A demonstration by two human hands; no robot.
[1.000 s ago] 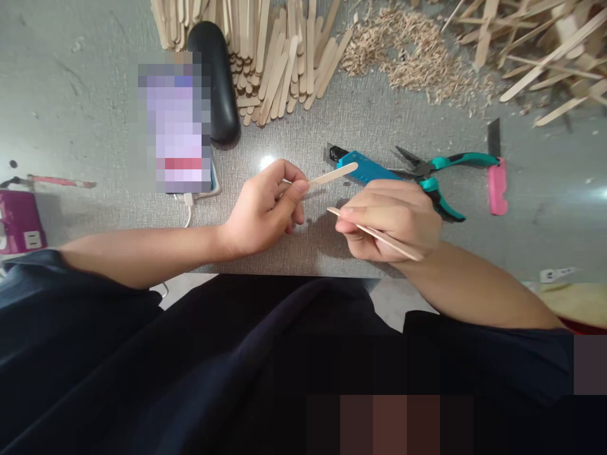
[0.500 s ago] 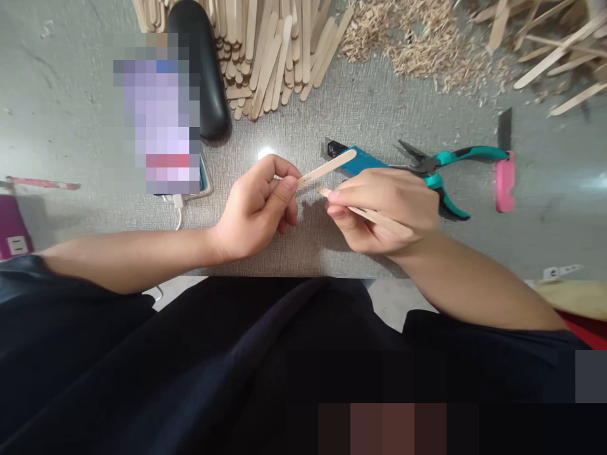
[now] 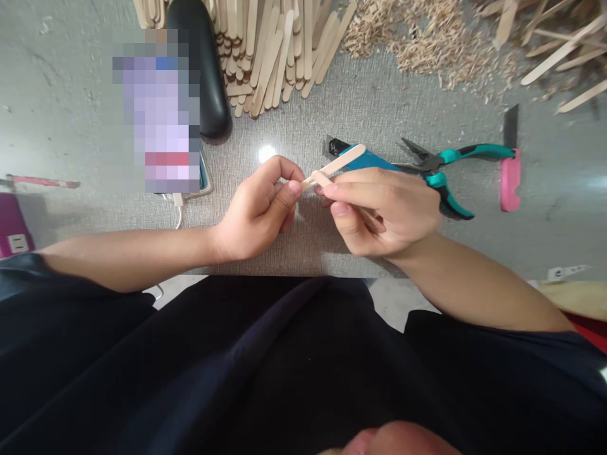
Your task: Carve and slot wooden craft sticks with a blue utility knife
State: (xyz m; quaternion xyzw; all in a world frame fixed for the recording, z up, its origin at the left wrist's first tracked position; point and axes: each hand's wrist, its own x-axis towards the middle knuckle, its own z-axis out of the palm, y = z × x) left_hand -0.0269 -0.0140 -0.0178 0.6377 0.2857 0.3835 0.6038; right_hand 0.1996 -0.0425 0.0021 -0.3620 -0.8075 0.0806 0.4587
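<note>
My left hand [image 3: 260,212] pinches one end of a flat wooden stick [image 3: 339,161] that points up and to the right over the grey table [image 3: 76,120]. My right hand [image 3: 384,212] is closed round a second wooden stick [image 3: 321,179]; only its rounded tip shows past my fingers. That tip touches the first stick close to my left fingertips. Both hands hover near the table's front edge, just in front of a blue utility knife [image 3: 367,161].
Teal-handled pliers [image 3: 443,170] lie right of the knife, a pink blade holder [image 3: 510,180] beyond. A heap of wooden sticks [image 3: 270,50], wood shavings [image 3: 427,44] and loose sticks [image 3: 559,50] fill the back. A black case [image 3: 203,69], a blurred phone [image 3: 164,107] and a purple box [image 3: 13,224] sit left.
My right hand has moved left and up, bringing its stick's tip from apart to against the stick in my left hand. The left stick has tilted slightly upward.
</note>
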